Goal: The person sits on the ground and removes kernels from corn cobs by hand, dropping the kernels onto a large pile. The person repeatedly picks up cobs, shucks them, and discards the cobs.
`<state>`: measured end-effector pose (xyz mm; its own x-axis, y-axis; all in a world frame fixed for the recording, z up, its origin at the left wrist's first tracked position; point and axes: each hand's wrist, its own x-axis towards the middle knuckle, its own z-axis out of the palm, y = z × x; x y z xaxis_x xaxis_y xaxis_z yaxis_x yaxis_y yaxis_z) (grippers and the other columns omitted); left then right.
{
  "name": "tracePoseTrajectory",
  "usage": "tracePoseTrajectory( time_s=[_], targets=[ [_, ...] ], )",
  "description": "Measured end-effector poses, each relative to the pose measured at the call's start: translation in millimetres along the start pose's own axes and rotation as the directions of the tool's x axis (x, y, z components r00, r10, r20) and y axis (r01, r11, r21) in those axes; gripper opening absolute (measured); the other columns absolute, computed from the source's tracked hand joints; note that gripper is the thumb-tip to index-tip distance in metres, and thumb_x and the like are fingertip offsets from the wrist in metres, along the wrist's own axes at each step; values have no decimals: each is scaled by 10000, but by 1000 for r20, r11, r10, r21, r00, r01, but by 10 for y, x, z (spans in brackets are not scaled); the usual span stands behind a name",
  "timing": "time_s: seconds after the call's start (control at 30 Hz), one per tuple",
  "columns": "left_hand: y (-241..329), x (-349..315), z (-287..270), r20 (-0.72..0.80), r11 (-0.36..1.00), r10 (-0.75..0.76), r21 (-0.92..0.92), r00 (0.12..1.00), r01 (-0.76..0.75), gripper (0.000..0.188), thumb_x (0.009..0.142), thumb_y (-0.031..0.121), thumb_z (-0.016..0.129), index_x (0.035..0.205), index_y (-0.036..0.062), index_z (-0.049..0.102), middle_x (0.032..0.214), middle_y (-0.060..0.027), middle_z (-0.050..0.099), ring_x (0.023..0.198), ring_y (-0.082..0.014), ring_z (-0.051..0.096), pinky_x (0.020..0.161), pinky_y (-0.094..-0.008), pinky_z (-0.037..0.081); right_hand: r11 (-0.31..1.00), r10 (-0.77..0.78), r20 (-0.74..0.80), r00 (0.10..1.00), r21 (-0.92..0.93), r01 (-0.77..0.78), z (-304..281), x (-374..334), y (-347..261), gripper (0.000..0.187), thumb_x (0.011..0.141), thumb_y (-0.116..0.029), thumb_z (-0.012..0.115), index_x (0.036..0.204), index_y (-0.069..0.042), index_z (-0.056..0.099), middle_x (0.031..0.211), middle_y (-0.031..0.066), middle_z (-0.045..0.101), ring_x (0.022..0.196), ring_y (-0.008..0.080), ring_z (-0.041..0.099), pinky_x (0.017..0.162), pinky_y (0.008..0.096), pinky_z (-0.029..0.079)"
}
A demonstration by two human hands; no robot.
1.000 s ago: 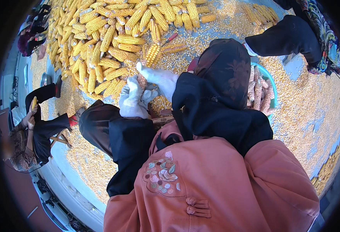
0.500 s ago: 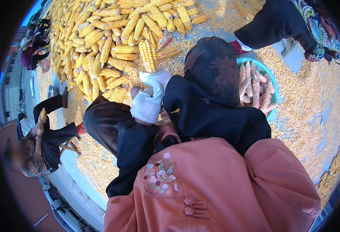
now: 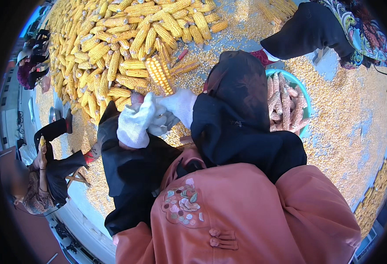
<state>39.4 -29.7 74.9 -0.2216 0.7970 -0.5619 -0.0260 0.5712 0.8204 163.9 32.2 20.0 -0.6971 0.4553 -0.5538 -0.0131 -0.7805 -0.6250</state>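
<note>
Site is outdoors, in daylight; a sliver of blue sky (image 3: 30, 24) shows at upper left. Ground (image 3: 326, 74): blue-grey where bare. A pale strip (image 3: 85, 225) borders its lower left edge. Beyond the left edge: grey wall (image 3: 11, 97) with small dark windows; also a reddish-brown surface (image 3: 28, 233), wall or paving undetermined. Furniture: 1 wooden stool (image 3: 78, 178), near the left edge.

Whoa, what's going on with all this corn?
Someone in a pink jacket has a gloved left hand and gloved right hand close together beside a big pile of corn ears. One yellow ear sticks up by the right hand; whether it's held is hard to tell. Loose kernels lie all around, and bare cobs fill a teal tub. Another person, at left, holds an ear of corn.
</note>
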Motion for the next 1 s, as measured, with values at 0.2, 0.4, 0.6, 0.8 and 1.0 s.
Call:
tracePoseTrajectory(
  time_s=[0.2,0.4,0.6,0.8,1.0],
  targets=[
    [645,488,-216,67,946,309,78,949,-313,209,802,153,554,970,29,547,719,-8,581,525,-67,530,432,-199,402,469,-457,333,825,-698,541,111,-178,-684,303,760,-242,610,951,-14,554,745,110,600,653,195,595,613,286,491],
    [909,1009,-415,272,534,696,422,665,-732,289,766,49,511,1046,-21,529,814,-75,603,706,-130,582,616,-273,486,257,-276,85,957,-953,159,351,28,-1422,283,745,-223,603,951,-33,563,796,106,621,638,148,603,579,266,475],
    [717,980,-805,-57,910,391,169,918,-377,208,773,57,502,964,-7,551,784,-68,610,651,-147,593,562,-285,491,462,-342,418,842,-706,538,346,671,-1082,294,734,-336,622,830,-64,565,501,37,522,425,118,528,378,249,420],
    [746,774,-1015,155,945,312,-156,937,-289,334,779,336,542,898,25,561,682,-79,600,491,-159,551,436,-246,429,607,203,-50,978,-777,-166,587,670,-1279,380,741,-436,587,756,-58,545,498,48,524,414,135,533,380,248,431],
    [671,925,-1038,178,969,131,-231,975,-88,271,767,191,597,988,43,544,677,-67,593,440,-130,518,399,-213,414,431,272,-177,946,-856,-284,717,858,-1293,274,696,-282,589,709,-9,571,525,94,550,431,189,558,384,298,462]
  ],
)
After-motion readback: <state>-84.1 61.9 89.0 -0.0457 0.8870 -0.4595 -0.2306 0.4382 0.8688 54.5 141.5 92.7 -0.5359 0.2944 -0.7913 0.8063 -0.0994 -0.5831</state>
